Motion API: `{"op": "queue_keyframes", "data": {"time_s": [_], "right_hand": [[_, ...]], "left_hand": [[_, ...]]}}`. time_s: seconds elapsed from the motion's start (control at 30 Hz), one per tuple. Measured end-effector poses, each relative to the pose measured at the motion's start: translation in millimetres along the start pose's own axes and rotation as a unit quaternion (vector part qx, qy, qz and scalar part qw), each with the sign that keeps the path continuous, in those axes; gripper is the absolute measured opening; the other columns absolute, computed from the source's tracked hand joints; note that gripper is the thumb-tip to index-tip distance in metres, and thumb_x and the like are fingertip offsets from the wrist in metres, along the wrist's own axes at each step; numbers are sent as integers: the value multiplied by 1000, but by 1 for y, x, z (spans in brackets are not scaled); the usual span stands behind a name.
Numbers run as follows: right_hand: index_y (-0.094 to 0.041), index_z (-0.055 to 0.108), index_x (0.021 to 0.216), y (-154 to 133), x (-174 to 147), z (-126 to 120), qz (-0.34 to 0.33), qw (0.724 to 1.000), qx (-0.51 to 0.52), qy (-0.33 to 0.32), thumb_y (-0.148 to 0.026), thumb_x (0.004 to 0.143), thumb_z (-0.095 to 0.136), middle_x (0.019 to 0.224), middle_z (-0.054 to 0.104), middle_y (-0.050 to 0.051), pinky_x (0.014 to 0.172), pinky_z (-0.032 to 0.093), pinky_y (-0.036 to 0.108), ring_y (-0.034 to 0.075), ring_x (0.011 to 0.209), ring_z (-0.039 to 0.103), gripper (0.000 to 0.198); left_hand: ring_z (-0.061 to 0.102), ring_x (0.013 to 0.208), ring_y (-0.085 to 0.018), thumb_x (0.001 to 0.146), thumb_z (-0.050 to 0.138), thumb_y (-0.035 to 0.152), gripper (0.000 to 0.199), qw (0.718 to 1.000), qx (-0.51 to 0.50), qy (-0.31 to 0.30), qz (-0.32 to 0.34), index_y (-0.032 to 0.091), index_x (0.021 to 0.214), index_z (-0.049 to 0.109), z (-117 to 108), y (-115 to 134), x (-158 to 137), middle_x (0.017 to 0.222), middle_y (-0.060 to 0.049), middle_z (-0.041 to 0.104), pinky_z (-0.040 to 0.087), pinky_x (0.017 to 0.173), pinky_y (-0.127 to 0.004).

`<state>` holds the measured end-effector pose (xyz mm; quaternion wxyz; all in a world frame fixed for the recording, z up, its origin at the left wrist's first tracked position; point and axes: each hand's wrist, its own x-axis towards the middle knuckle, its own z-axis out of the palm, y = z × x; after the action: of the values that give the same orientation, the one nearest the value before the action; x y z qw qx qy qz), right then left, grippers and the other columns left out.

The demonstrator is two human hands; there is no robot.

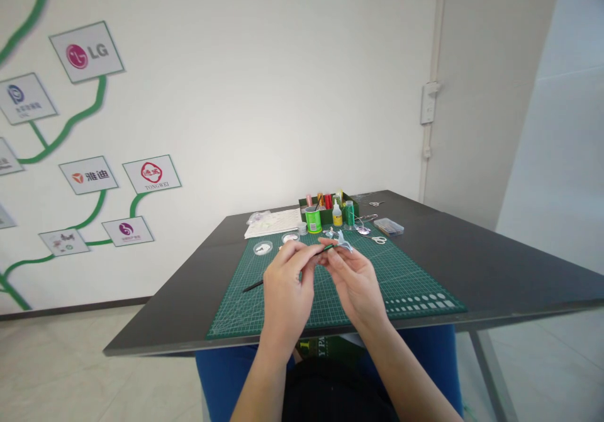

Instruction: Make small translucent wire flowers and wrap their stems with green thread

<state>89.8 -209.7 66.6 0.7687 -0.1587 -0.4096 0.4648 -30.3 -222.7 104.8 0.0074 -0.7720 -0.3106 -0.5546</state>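
Note:
Over the cutting mat (pixel 287 309), both my hands meet with their fingertips close together. My left hand (pixel 287 277) pinches a thin dark stick with a green part (pixel 326 248) showing between the hands. A black tapered end (pixel 253 286) sticks out on the left side of that hand, in line with the green part; my fingers hide the stretch between. My right hand (pixel 356 277) is closed at the green part's tip, with a pale blue petal-like piece (pixel 344 241) showing just above its fingers. How that piece is gripped is partly hidden.
Behind the hands stand a green can (pixel 313 221), a glue bottle (pixel 336 214), a green thread spool (pixel 349 213) and a box of coloured spools (pixel 302 203). Shallow dishes (pixel 263 248), white sheets (pixel 274 223), scissors (pixel 379 240) and a clear case (pixel 389 226) lie around.

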Motion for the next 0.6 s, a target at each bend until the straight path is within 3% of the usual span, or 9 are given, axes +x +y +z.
{"op": "queue_keyframes", "data": {"time_s": [0.13,0.3,0.6], "right_hand": [[-21,80,87,2,1,4,-26,999,-1,33,-31,70,87,71,68,2,69,52,30,14,67,59,22],[-20,78,82,5,-1,1,-47,998,-15,46,-30,71,86,68,67,1,66,51,29,13,63,57,17],[-21,79,81,6,-3,-2,-64,997,-26,42,-27,75,84,88,75,5,65,51,26,12,66,60,11]], "left_hand": [[63,77,-13,93,60,11,22,1000,-8,7,-2,23,103,76,1,3,0,89,-2,68,52,73,-24],[64,77,-13,93,61,12,21,1000,-18,7,-4,23,103,76,0,6,0,89,-2,69,53,74,-24],[64,78,-14,93,62,13,13,999,-10,29,12,19,93,72,1,6,-1,88,-3,70,54,74,-26]]}}
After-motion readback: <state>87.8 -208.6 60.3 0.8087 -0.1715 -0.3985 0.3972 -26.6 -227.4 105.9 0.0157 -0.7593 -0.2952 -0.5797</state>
